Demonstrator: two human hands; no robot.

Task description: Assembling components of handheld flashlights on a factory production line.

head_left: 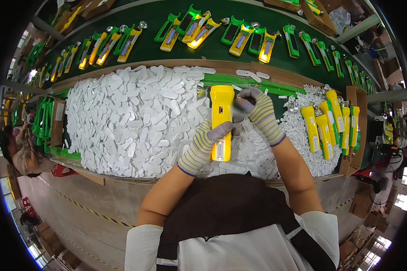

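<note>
A yellow flashlight casing (222,117) stands upright in the picture, its wide head pointing away from me. A small dark slot sits in its middle and a clear strip near its lower end. My left hand (208,137), in a striped glove with grey fingers, is wrapped round the casing, thumb across its front. Just right of the casing is my right hand (261,112), gloved the same way, fingers curled together. Something dark and blurred shows at its fingertips; I cannot make out what it is. Loose white oval plastic pieces (135,122) lie heaped under and beside both hands.
Smaller white parts (309,108) are piled at the right, with several yellow flashlights (323,128) lying on them by a cardboard box side (356,135). Beyond a cardboard edge, opened green and yellow flashlights line a green belt (149,56). Another person (25,151) is at the far left.
</note>
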